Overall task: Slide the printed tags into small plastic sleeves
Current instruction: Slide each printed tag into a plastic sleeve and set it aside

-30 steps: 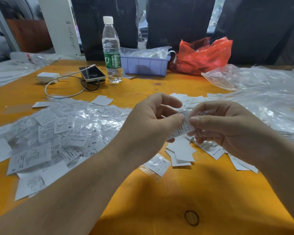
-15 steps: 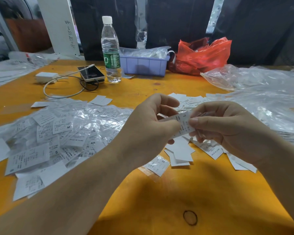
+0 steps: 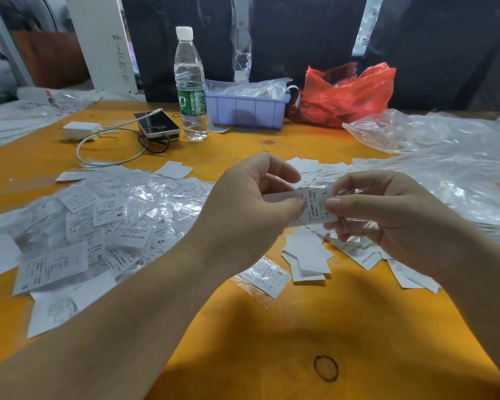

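White printed tag (image 3: 315, 204) sits between our hands above the orange table (image 3: 243, 327): our left hand (image 3: 243, 215) pinches it, our right hand (image 3: 387, 215) pinches its clear plastic sleeve (image 3: 358, 223).

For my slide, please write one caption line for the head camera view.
Both hands, left hand and right hand, pinch a printed tag above an orange table.

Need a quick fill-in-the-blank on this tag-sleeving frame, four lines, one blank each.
1. Both hands hold one printed tag marked with the size letter ____.
2. The water bottle has a ____ cap.
3. The bag behind the purple bin is ____.
4. The sleeved tag lying near the left hand shows size ____.

Missing words: L; white; red; S
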